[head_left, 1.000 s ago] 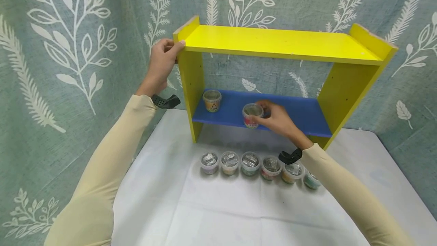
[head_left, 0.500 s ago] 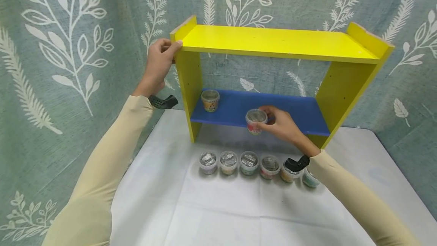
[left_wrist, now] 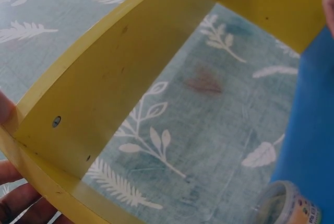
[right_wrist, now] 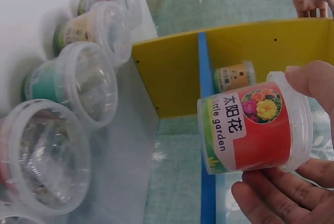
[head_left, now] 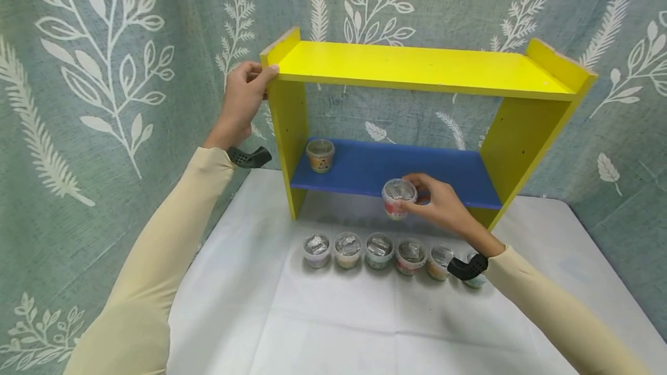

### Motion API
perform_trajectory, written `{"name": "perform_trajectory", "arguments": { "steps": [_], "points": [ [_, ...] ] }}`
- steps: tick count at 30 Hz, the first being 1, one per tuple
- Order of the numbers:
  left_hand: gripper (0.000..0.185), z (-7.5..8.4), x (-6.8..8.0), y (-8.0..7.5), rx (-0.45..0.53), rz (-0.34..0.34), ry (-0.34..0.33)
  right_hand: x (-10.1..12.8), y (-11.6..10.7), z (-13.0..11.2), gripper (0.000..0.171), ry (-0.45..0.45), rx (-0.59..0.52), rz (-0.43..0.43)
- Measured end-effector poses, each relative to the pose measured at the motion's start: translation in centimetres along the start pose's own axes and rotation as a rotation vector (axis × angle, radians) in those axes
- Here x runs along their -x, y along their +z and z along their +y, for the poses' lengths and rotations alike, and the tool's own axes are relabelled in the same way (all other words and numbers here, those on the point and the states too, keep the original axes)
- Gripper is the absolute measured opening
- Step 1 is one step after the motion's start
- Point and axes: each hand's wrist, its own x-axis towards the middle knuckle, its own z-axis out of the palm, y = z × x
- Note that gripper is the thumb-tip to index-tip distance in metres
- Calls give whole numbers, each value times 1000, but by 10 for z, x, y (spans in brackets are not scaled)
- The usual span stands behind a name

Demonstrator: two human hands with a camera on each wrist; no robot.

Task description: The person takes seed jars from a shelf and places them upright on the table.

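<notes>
My right hand (head_left: 435, 204) grips a small clear tub with a red flower label (head_left: 398, 198) (right_wrist: 254, 128), held in the air just in front of the blue lower shelf (head_left: 417, 169). My left hand (head_left: 245, 94) grips the top left corner of the yellow shelf unit (head_left: 417, 65); in the left wrist view only its fingertips (left_wrist: 15, 205) show at the yellow board's edge. One orange-labelled tub (head_left: 320, 155) (left_wrist: 287, 205) stands at the left end of the blue shelf.
A row of several lidded tubs (head_left: 365, 249) stands on the white cloth-covered table (head_left: 333, 317) in front of the shelf unit. A green curtain with white leaf prints (head_left: 104, 74) hangs behind. My right forearm partly hides the row's right end.
My right hand has drawn the red-labelled tub off the blue shelf, toward me and slightly down and right. The left hand keeps its hold on the shelf corner.
</notes>
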Motion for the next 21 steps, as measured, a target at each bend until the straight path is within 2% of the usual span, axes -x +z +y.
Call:
{"name": "perform_trajectory", "arguments": {
  "steps": [21],
  "points": [
    [38,1,0,0,12,-4,-6,58,-3,8,61,36,-18,-32]
  ]
}}
